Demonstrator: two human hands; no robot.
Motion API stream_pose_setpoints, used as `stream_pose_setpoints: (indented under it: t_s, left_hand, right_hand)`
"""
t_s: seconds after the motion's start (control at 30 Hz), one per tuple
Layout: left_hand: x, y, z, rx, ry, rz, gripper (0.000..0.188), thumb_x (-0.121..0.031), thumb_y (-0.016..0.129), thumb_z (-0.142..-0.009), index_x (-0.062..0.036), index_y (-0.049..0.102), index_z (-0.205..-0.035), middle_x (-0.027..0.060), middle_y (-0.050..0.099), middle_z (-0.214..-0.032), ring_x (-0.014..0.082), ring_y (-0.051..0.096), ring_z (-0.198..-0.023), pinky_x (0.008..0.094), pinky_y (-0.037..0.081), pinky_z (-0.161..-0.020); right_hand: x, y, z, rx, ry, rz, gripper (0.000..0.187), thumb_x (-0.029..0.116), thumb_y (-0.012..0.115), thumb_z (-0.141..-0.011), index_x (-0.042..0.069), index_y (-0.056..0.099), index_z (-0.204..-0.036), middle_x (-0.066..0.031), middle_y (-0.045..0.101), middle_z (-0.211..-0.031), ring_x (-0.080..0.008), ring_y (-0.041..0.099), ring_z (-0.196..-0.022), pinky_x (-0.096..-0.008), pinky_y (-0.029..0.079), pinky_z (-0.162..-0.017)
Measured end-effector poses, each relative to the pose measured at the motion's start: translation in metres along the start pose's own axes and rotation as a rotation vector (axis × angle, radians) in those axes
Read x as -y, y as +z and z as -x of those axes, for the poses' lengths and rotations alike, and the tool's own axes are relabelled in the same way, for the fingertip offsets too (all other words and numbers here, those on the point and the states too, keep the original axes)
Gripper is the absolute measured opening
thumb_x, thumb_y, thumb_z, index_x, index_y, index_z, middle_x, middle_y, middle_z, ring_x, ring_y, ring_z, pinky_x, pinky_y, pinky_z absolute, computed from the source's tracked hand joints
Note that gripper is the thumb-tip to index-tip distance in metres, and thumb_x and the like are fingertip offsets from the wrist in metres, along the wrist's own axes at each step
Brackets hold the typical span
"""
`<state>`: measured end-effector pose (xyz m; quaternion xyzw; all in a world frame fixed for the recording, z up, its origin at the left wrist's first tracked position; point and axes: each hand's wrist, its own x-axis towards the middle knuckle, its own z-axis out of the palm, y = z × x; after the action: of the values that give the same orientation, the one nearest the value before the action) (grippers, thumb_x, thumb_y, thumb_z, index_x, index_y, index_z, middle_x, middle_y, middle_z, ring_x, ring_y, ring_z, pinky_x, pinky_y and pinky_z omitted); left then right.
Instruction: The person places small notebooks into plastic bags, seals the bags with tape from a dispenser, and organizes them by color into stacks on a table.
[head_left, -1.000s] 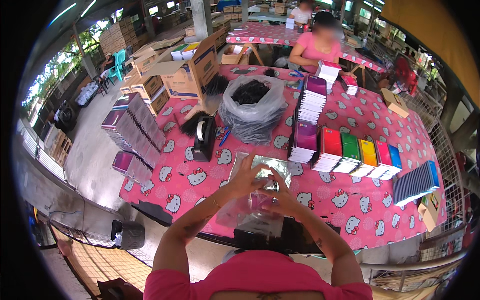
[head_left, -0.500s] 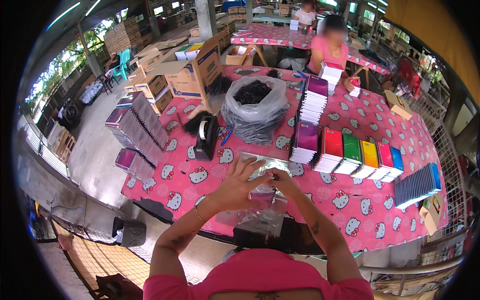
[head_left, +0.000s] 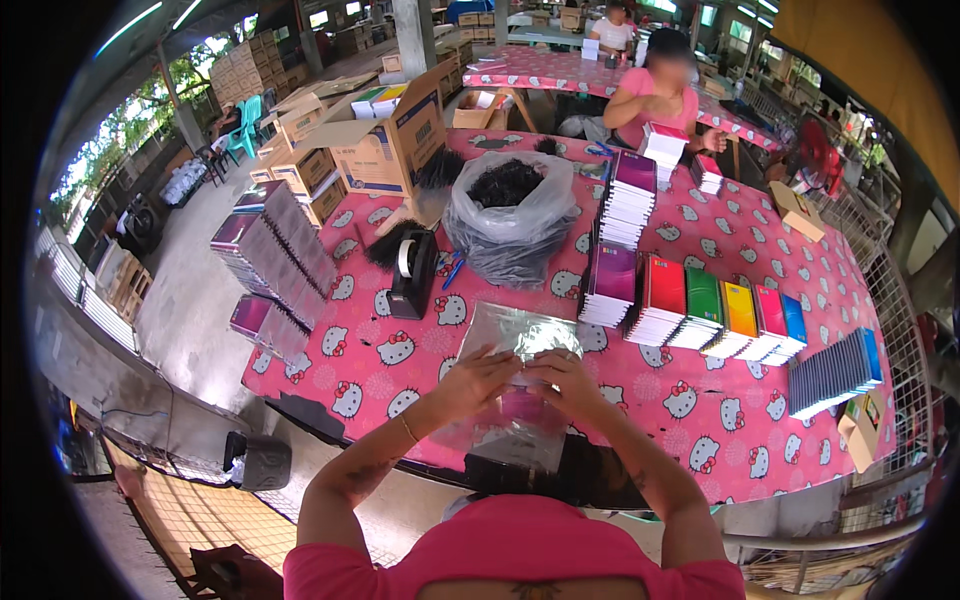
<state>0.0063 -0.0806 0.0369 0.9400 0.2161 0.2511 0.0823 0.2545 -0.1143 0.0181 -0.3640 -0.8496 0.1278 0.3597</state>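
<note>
At the table's near edge lies a clear plastic bag (head_left: 512, 325), its shiny upper part spread beyond my fingers. A purple-covered notebook (head_left: 527, 408) shows through plastic just below my hands. My left hand (head_left: 480, 382) and my right hand (head_left: 563, 380) are side by side, with fingertips almost meeting. Both have bent fingers and thumbs pinching the plastic along one line; the exact grip under the fingers is partly hidden. A black tape dispenser (head_left: 410, 285) with a roll of tape stands past my left hand, a blue pen (head_left: 453, 271) beside it.
Stacks of wrapped purple notebooks (head_left: 265, 255) stand at the left. A plastic sack of black coils (head_left: 510, 220) and a cardboard box (head_left: 390, 150) are at the back. Rows of coloured notebooks (head_left: 700, 310) line the right. A co-worker (head_left: 655, 105) is across the table.
My left hand has come down from its spread pose above the plastic and now pinches it. My right hand has moved slightly nearer me. The co-worker has let go of a small notebook stack.
</note>
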Motion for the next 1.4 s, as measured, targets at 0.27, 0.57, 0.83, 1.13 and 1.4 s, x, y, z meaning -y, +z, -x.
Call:
stream_pose_setpoints:
  t_s: [0.27,0.57,0.83,1.13,1.4]
  left_hand:
    - [-0.001,-0.009,-0.022,0.064,-0.331,0.297,0.033,-0.012,0.072,-0.08,-0.0082,0.067,-0.113,0.0123,0.067,-0.094,0.03,0.065,-0.089,0.0407,0.053,-0.079]
    - [0.036,0.022,-0.041,0.163,-0.685,0.677,0.063,-0.031,0.082,-0.075,-0.0036,0.052,-0.124,0.0148,0.067,-0.093,0.0254,0.067,-0.079,0.0385,0.053,-0.07]
    - [0.229,-0.035,0.073,-0.301,-1.24,0.227,0.035,-0.03,0.071,-0.085,-0.0045,0.068,-0.108,0.0096,0.067,-0.087,0.024,0.062,-0.077,0.0391,0.049,-0.066]
    - [0.205,-0.006,0.067,-0.877,-1.245,0.885,0.022,-0.022,0.071,-0.086,-0.0041,0.069,-0.098,-0.0008,0.062,-0.075,0.0089,0.056,-0.068,0.029,0.043,-0.061]
    - [0.187,-0.044,0.065,-0.249,-0.763,-0.986,0.02,-0.021,0.058,-0.086,-0.0053,0.066,-0.077,0.0177,0.071,-0.08,0.0314,0.067,-0.065,0.0415,0.054,-0.064]
  right_hand:
    - [0.019,0.005,-0.001,-0.033,0.348,-0.211,0.036,0.01,0.071,-0.08,0.011,0.061,-0.115,-0.0081,0.063,-0.103,-0.0303,0.058,-0.099,-0.0429,0.046,-0.085]
    - [-0.014,0.011,0.003,-0.175,0.61,-0.606,0.049,0.009,0.077,-0.081,0.006,0.052,-0.122,-0.0079,0.058,-0.108,-0.0161,0.058,-0.093,-0.0323,0.052,-0.078]
    - [-0.019,0.04,-0.001,-0.229,0.756,-0.815,0.036,0.009,0.075,-0.083,0.006,0.057,-0.115,-0.0052,0.059,-0.106,-0.0131,0.058,-0.094,-0.0292,0.051,-0.078]
    - [-0.014,0.03,0.002,-0.25,0.833,-0.782,0.032,0.009,0.073,-0.086,0.006,0.057,-0.114,-0.0054,0.06,-0.105,-0.013,0.059,-0.093,-0.0276,0.05,-0.076]
    - [-0.011,0.035,-0.003,-0.239,0.807,-0.805,0.035,0.009,0.072,-0.086,0.008,0.056,-0.117,-0.0053,0.059,-0.109,-0.0137,0.058,-0.098,-0.0284,0.05,-0.08]
